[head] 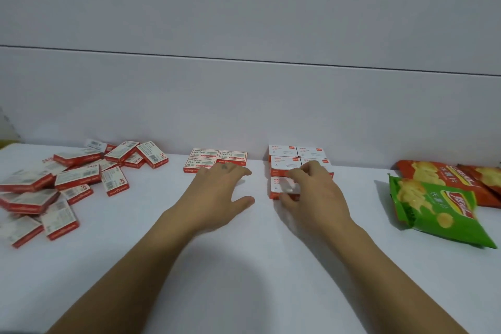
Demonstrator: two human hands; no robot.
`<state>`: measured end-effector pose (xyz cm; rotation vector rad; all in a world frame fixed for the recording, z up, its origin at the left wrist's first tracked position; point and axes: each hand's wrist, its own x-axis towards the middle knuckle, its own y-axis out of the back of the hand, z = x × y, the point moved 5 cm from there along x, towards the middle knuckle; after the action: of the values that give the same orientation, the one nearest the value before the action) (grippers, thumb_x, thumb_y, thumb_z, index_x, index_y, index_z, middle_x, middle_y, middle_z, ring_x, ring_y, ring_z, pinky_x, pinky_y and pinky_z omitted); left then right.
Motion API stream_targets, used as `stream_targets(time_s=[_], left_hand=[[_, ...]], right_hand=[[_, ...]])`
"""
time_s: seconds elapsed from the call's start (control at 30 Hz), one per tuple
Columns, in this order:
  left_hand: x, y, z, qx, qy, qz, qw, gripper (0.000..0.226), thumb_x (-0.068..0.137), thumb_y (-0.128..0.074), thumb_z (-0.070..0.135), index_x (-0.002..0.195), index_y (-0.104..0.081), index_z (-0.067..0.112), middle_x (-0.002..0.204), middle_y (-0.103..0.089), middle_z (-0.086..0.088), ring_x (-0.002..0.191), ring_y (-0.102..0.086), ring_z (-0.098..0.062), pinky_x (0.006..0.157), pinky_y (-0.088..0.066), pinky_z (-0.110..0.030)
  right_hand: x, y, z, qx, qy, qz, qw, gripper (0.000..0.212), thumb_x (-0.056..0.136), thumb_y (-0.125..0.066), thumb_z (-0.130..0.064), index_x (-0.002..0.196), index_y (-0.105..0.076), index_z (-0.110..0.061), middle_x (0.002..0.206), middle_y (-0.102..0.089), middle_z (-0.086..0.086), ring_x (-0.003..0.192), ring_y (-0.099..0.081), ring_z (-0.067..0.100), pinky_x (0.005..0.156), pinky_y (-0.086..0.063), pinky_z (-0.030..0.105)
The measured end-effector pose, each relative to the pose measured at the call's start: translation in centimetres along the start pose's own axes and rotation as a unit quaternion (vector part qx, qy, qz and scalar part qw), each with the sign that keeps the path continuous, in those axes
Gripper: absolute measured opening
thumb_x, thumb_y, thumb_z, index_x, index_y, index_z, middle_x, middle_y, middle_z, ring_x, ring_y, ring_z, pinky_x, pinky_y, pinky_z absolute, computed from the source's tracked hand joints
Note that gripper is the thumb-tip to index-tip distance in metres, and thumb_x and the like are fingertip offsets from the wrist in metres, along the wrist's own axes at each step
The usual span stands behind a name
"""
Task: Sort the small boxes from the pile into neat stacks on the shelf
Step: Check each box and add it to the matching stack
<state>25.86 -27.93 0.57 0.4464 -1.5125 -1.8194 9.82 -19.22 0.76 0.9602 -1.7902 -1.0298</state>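
bright, soft and even, without hard highlights; a slightly cool, bluish cast over the white shelf [244, 266] and back wall [244, 22]. broad, faint rounded shadow low between the forearms, thin soft shadow under the left hand [217, 195]. motion-smeared around the right hand [314, 195] and the small box [283, 187] pinched there, print unreadable. softer toward the left edge across the pile [54, 187]. wide-angle stretch in the forearms toward the bottom corners.

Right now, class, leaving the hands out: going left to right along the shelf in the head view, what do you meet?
Pile → left stacks → right stacks → chip bags
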Motion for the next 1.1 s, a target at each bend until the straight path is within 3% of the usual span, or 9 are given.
stream_targets(time_s=[0.1,0.3,0.63,0.73,0.87,1.1], left_hand=[[-0.9,1.9,-1.6,0.009,0.003,0.029,1.000,0.057,0.087,-0.050,0.058,0.138,-0.035,0.037,0.146,-0.038,0.011,0.132,-0.034,-0.014,0.106,-0.028,-0.034],[-5.5,5.6,-8.3,0.026,0.095,0.047,0.994,0.062,0.085,-0.050,0.062,0.140,-0.032,0.039,0.150,-0.034,0.010,0.137,-0.031,-0.015,0.111,-0.027,-0.038],[-15.1,10.3,-19.1,0.051,0.235,0.061,0.969,0.068,0.082,-0.050,0.066,0.142,-0.028,0.042,0.152,-0.030,0.013,0.138,-0.028,-0.015,0.112,-0.026,-0.041],[-17.2,10.6,-21.0,0.057,0.237,0.052,0.969,0.068,0.083,-0.050,0.065,0.142,-0.027,0.040,0.152,-0.029,0.013,0.138,-0.026,-0.014,0.112,-0.024,-0.040],[-19.4,10.6,-23.2,0.056,0.199,0.075,0.975,0.070,0.079,-0.049,0.068,0.140,-0.037,0.034,0.145,-0.042,0.011,0.132,-0.037,-0.014,0.106,-0.032,-0.039],[-19.6,10.4,-25.6,0.048,0.162,0.081,0.982,0.073,0.074,-0.042,0.070,0.137,-0.045,0.032,0.143,-0.046,0.008,0.131,-0.039,-0.017,0.104,-0.034,-0.041]], right_hand=[[0.4,0.7,-2.9,0.005,0.067,0.001,0.998,0.045,0.086,-0.059,-0.042,0.128,-0.054,-0.028,0.123,-0.048,-0.005,0.117,-0.043,0.014,0.085,-0.040,0.027],[1.2,-1.6,-11.3,0.056,0.141,-0.079,0.985,0.063,0.084,-0.060,-0.051,0.140,-0.036,-0.034,0.142,-0.037,-0.011,0.128,-0.038,0.012,0.102,-0.036,0.030],[1.2,-7.8,-26.3,0.046,0.257,-0.157,0.952,0.061,0.082,-0.059,-0.057,0.136,-0.042,-0.035,0.138,-0.046,-0.011,0.117,-0.052,0.011,0.094,-0.048,0.033],[0.6,-9.6,-29.6,0.020,0.279,-0.179,0.943,0.065,0.078,-0.058,-0.066,0.133,-0.044,-0.034,0.134,-0.050,-0.011,0.114,-0.053,0.011,0.092,-0.048,0.032],[0.5,-11.2,-31.9,0.002,0.265,-0.172,0.949,0.072,0.072,-0.055,-0.076,0.130,-0.047,-0.034,0.130,-0.055,-0.011,0.114,-0.053,0.013,0.089,-0.048,0.033],[-0.2,-13.1,-33.7,-0.045,0.237,-0.156,0.958,0.065,0.073,-0.050,-0.075,0.123,-0.051,-0.032,0.115,-0.056,-0.010,0.102,-0.050,0.013,0.080,-0.047,0.030]])
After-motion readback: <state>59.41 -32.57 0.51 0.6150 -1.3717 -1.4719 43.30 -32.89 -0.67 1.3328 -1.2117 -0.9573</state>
